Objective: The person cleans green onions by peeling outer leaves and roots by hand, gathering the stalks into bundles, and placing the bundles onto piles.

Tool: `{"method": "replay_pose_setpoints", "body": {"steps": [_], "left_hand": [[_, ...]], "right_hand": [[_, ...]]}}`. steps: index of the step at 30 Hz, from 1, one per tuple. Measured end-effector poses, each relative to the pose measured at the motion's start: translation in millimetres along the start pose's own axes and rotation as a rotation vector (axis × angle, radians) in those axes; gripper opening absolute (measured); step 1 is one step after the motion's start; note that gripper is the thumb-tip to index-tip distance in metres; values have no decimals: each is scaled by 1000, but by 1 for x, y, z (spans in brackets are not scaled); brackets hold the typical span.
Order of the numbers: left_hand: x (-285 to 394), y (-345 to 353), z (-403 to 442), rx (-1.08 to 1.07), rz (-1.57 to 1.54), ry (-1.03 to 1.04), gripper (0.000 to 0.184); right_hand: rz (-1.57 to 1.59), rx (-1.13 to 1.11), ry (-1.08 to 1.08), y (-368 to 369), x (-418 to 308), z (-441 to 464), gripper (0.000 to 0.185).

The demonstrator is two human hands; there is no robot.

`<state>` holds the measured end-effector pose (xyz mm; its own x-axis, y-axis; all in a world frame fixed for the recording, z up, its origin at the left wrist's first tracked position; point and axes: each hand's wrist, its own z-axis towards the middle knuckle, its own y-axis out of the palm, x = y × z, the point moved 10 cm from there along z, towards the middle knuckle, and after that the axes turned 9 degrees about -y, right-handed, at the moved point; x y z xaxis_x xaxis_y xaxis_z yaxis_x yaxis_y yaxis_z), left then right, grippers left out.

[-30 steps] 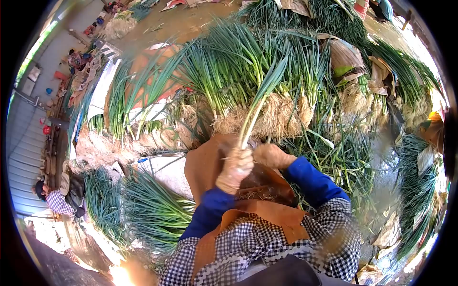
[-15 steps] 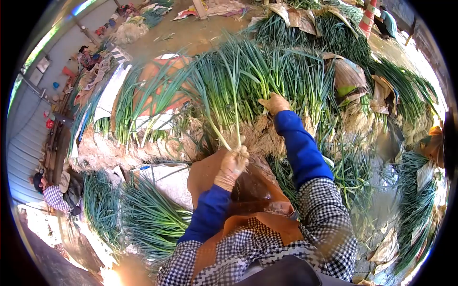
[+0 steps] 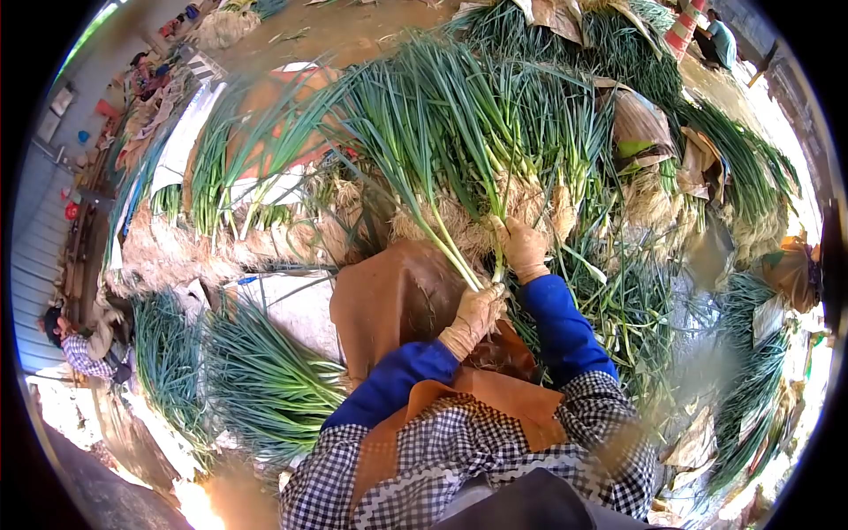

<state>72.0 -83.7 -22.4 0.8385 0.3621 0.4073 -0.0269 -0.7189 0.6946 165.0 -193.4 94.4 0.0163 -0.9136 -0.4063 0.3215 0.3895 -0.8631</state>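
The person's left hand (image 3: 477, 316) is curled closed around the lower ends of a few long green onions with slim white stalks (image 3: 452, 252), just above the lap. Their stalks slant up and away to the left of that fist, and the dark green leaves fan out over the bundles beyond. The right hand (image 3: 525, 248) is just beside it, a little farther out and to the right, its thumb and fingers pinched on a single pale onion stalk (image 3: 498, 262) whose lower end meets the left fist. I can't make out where that one's leaves finish among the others.

Right past both hands lies a thick row of green onions with shaggy tan roots (image 3: 521, 201), roots toward the person, leaves pointing away. Below and left of the left fist, a glossy brown apron (image 3: 389, 296) covers the lap; blue sleeves (image 3: 565, 329) cover both forearms. Farther left of the grip there's a whitish sheet (image 3: 296, 320) and, nearer the person, a fanned heap of green onions (image 3: 265, 384). To the right of the right hand, loose green leaves (image 3: 623, 305) lie tangled. Well off to the left of the hands, a dark-haired person in a checked shirt (image 3: 86, 355) sits low.
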Motion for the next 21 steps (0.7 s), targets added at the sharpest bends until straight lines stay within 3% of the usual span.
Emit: {"method": "replay_pose_setpoints", "body": {"steps": [5, 7, 9, 11, 12, 13, 14, 15, 16, 17, 19, 21], "left_hand": [[-2, -2, 0, 69, -43, 26, 17], [-2, 0, 2, -30, -75, 34, 18], [2, 7, 1, -69, -43, 71, 17], [-1, 0, 8, -13, -35, 90, 15], [4, -4, 7, 55, -80, 110, 14], [9, -2, 10, -55, -112, 98, 14], [15, -2, 7, -54, -81, 114, 14], [21, 0, 3, -55, -53, 130, 14], [21, 2, 0, -71, -20, 125, 16], [17, 6, -4, -77, -22, 123, 16], [22, 14, -13, -38, 4, 202, 13], [18, 9, -6, -1, -51, 311, 6]], "right_hand": [[-284, 101, -12, -22, 7, -27, 33], [-166, 131, 67, -42, 23, -50, 36], [-243, 261, -114, -55, 16, -80, 36], [-8, 201, -194, -57, -2, -114, 36], [-200, 82, -453, -62, -39, -134, 34], [-97, 5, -450, -63, -35, -153, 30], [-35, -99, -390, -61, -19, -167, 28], [-167, -148, -273, -54, 22, -182, 31], [-518, -535, -55, -36, 74, -195, 42], [-568, -816, 33, -23, 130, -220, 46], [-491, -655, -136, -27, 117, -187, 43], [-148, -391, 105, -62, 44, -101, 42]]}}
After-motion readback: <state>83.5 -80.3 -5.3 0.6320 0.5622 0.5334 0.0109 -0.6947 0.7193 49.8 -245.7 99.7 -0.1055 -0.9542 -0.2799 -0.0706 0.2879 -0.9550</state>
